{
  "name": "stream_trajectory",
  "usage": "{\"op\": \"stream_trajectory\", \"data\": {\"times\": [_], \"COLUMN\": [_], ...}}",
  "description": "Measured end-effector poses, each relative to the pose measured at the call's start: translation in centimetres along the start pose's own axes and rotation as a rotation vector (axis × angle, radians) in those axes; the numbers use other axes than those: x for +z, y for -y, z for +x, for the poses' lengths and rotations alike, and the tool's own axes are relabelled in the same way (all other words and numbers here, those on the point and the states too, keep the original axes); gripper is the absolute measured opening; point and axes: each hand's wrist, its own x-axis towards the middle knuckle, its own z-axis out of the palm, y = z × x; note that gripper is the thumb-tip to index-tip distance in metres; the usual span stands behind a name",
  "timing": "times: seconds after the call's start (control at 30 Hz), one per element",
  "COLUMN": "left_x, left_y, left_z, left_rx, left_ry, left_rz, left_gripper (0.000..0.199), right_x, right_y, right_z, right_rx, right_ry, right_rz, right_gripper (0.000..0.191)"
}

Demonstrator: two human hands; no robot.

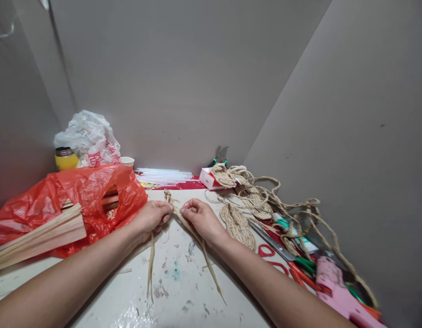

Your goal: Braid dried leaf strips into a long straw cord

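Head view: the short knotted cord (167, 196) sits just beyond the fingertips of the left hand (155, 216), which pinches it between thumb and forefinger, partly hiding it. Beside it, the right hand (199, 218) has its fingers curled close against the long strip (193, 231); whether they grip it, I cannot tell. That strip runs back under the right wrist, and another loose strip (151, 266) hangs below the left hand.

Both lie over a white table (176, 291) marked with dark and bluish stains, set between plain grey walls (183, 82). At left, a red bag (84, 182) and dry husks (43, 234) crowd up to the left forearm; a yellow jar (66, 159), white bag (89, 134) and cup (127, 161) stand behind. White sticks (166, 176) lie at the back. Woven soles (236, 225), rope (333, 234), scissors (275, 241) and a pink glue gun (337, 287) clutter the right side, near the right forearm.
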Motion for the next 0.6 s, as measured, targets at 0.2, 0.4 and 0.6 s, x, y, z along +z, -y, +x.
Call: {"op": "stream_trajectory", "data": {"times": [0.2,0.4,0.6], "left_x": [0.1,0.1,0.1], "left_y": [-0.1,0.1,0.0], "left_z": [-0.3,-0.2,-0.4], "left_rx": [-0.011,0.023,0.028], "left_ry": [-0.007,-0.006,-0.005], "left_rz": [0.057,0.109,0.119], "left_gripper": [0.032,0.032,0.033], "right_x": [-0.1,-0.1,-0.6], "right_y": [0.0,0.1,-0.8], "right_z": [0.2,0.0,0.7], "right_rx": [-0.178,-0.355,-0.288], "right_ry": [-0.090,-0.144,-0.038], "right_rz": [-0.193,-0.510,-0.524], "right_gripper": [0.004,0.009,0.015]}}
